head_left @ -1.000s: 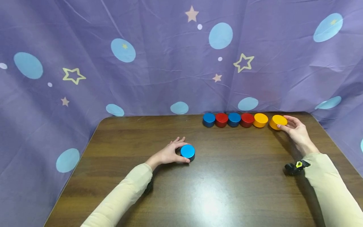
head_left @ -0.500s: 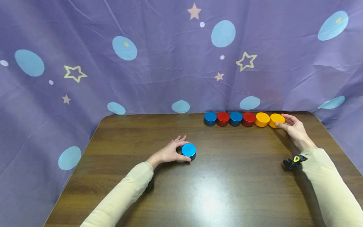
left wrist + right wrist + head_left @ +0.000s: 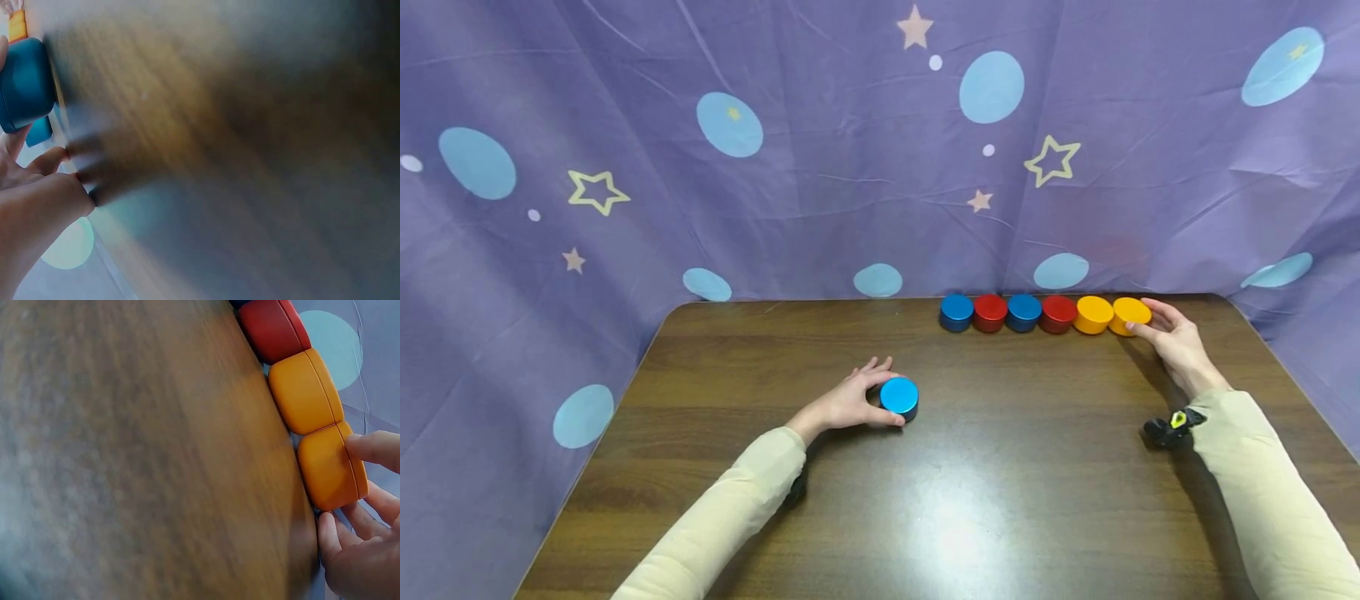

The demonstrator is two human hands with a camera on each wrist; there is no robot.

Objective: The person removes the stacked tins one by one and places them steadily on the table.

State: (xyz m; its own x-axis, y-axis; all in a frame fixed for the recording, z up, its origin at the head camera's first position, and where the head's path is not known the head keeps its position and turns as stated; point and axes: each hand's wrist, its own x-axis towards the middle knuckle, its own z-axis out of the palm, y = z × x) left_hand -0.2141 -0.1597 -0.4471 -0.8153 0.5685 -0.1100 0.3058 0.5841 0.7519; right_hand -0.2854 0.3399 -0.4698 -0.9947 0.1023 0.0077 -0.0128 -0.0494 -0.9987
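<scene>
My left hand (image 3: 850, 402) holds a round blue tin (image 3: 899, 398) between thumb and index finger, near the middle of the table; its other fingers stretch out behind. The left wrist view shows the same blue tin (image 3: 26, 84) at its upper left edge. At the back right, my right hand (image 3: 1182, 350) pinches the end yellow tin (image 3: 1130, 316) of a row. In the right wrist view this yellow tin (image 3: 331, 467) lies flat against its yellow neighbour (image 3: 305, 392), with the thumb and fingers around its far side.
The row runs along the table's back edge: a blue tin (image 3: 957, 312), a red tin (image 3: 990, 312), another blue tin (image 3: 1024, 312), a red tin (image 3: 1058, 313) and a yellow tin (image 3: 1093, 314). A purple curtain (image 3: 820, 217) hangs right behind the wooden table (image 3: 715, 367).
My right hand has slid the end yellow tin leftward, closing the small gap to its yellow neighbour. The left hand keeps its hold on the blue tin in the same spot.
</scene>
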